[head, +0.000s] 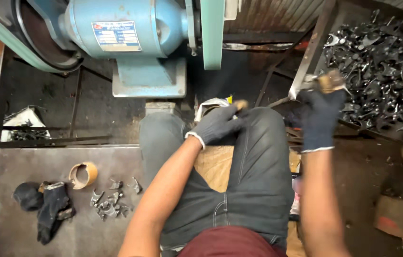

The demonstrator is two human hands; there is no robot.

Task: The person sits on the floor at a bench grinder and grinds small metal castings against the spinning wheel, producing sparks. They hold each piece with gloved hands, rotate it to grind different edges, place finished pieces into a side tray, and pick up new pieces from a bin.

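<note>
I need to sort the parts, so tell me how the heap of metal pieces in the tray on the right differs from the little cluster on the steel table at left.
The tray heap is large and piled deep; the table cluster is a few pieces lying flat. The heap looks dark, the cluster paler grey. The right hand is at the heap's edge; no hand is near the cluster. Both seem small forked metal parts.
</note>
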